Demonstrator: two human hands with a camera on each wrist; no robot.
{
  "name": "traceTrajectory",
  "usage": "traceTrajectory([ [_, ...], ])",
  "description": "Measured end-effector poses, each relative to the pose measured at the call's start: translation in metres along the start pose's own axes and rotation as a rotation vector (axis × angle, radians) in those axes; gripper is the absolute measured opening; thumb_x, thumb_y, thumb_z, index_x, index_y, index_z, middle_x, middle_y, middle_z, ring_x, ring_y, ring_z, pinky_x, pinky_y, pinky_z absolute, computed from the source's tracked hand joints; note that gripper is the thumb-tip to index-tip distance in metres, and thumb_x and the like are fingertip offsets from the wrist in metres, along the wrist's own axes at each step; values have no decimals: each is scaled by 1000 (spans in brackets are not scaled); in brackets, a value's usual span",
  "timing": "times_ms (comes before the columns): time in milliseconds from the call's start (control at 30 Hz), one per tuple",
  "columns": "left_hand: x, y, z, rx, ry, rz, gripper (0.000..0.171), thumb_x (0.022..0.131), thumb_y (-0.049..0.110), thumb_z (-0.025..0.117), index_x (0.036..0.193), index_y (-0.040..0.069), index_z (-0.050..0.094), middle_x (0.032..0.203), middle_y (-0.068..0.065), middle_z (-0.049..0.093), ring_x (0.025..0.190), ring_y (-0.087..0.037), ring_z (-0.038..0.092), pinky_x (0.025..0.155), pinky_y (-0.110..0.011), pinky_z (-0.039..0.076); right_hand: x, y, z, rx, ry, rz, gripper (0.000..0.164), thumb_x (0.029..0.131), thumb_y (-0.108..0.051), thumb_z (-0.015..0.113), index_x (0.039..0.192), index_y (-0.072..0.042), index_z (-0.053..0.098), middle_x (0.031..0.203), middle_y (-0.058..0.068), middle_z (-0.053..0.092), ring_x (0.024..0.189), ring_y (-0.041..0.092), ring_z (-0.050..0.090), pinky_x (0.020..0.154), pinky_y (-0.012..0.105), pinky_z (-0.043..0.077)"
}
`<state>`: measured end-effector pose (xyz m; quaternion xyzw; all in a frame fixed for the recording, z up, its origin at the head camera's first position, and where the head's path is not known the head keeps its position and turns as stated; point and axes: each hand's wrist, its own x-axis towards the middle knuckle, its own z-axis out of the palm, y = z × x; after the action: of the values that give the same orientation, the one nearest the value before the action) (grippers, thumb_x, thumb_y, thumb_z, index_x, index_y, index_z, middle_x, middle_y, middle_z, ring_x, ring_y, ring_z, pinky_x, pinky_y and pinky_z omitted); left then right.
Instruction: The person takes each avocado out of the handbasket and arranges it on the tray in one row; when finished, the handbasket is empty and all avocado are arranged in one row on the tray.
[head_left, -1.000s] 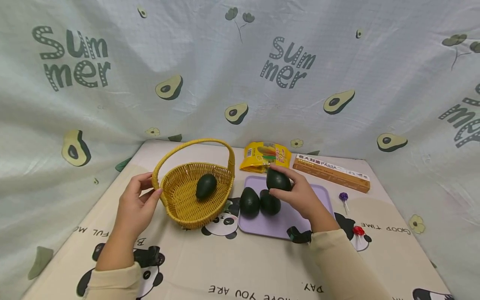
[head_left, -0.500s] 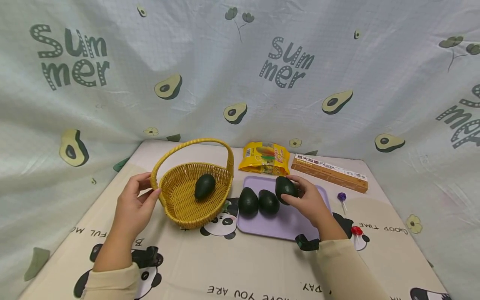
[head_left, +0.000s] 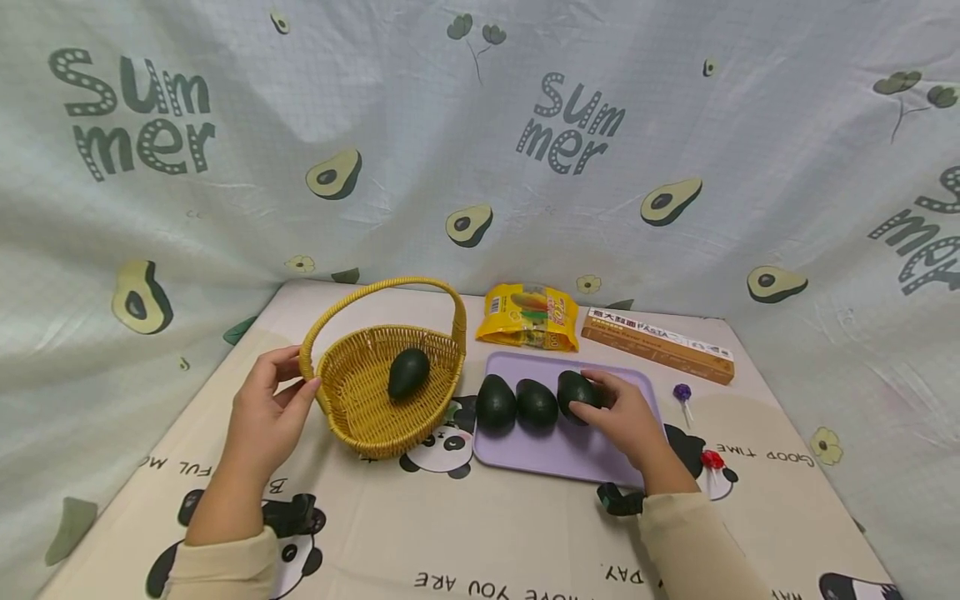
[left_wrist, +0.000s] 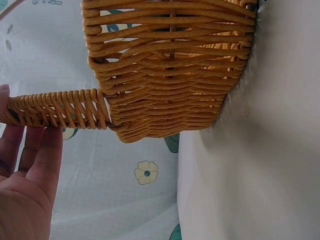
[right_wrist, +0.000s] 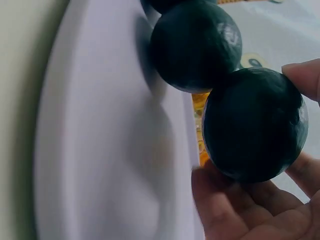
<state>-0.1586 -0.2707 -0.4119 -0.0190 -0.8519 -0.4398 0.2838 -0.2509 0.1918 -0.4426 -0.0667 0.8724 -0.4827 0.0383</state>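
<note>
On the tray (head_left: pixel 517 457): right avocado (head_left: pixel 576 396), gripped by right hand (head_left: pixel 622 417)

Over the tray's middle, toward its far edge: right avocado, dark green, third in a row. Right hand comes in from the tray's right, thumb and fingers curved about the fruit, spread only as wide as its girth. Whether the fruit bears its weight on the tray cannot be told.

Tray: one, lilac, shallow. Left avocado (head_left: pixel 496 406) at its left edge; middle avocado (head_left: pixel 537 407) next, between the left avocado and the right avocado.

Left of the tray: basket (head_left: pixel 367 440), one, yellow wicker, upright, arched handle (head_left: pixel 460 321). Inside it, toward the tray: basket avocado (head_left: pixel 408 374), one, loose.

Farther left of the tray, past the basket: left hand (head_left: pixel 270 412), thumb on one side of the handle's lower end and fingers on the other, pinching it, little gap.

Behind the tray: yellow bag (head_left: pixel 528 317), one. Behind and to its right: pasta box (head_left: pixel 660 346), one, long, brown and white.

Right of the tray: purple lollipop (head_left: pixel 682 392), one; red lollipop (head_left: pixel 712 460), one, nearer the person.

Beneath the tray: tablecloth (head_left: pixel 420 542), cream, with panda prints and lettering.
</note>
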Motion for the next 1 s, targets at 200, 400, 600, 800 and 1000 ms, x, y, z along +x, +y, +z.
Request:
traceTrajectory([
  [200,0,0,0,-9,0,6,49,94,-5,68,140,2,50,125,-14,61,115,-23,62,92,-2,47,-1,6,3,-16,19,10,64,87,-31,82,143,-12,58,140,17,63,126,34,62,107,51,51],
  [400,-1,0,0,-15,-5,1,49,95,-5,67,140,2,49,125,-16,60,116,-27,62,92,-1,46,0,12,6,-74,39,-1,63,89,-29,81,143,-7,58,141,18,62,122,38,63,104,51,53],
  [600,0,-1,0,-4,-10,-13,49,96,-5,66,141,2,48,126,-15,59,117,-30,62,93,-1,46,0,14,10,-132,31,-19,65,90,-29,79,146,-5,55,143,20,60,124,39,63,106,53,53],
  [800,0,-1,-1,8,-11,-23,49,96,-4,66,142,4,48,126,-13,60,117,-30,62,92,-1,46,0,13,12,-176,17,-47,69,92,-33,76,150,-6,50,145,21,58,127,40,60,110,56,49],
  [1000,-1,-2,-1,-16,-6,2,49,95,-5,67,140,2,49,125,-14,60,116,-21,62,92,-1,46,-1,12,11,-194,20,-36,68,94,-35,74,151,-9,50,149,20,54,132,44,56,113,58,46],
])
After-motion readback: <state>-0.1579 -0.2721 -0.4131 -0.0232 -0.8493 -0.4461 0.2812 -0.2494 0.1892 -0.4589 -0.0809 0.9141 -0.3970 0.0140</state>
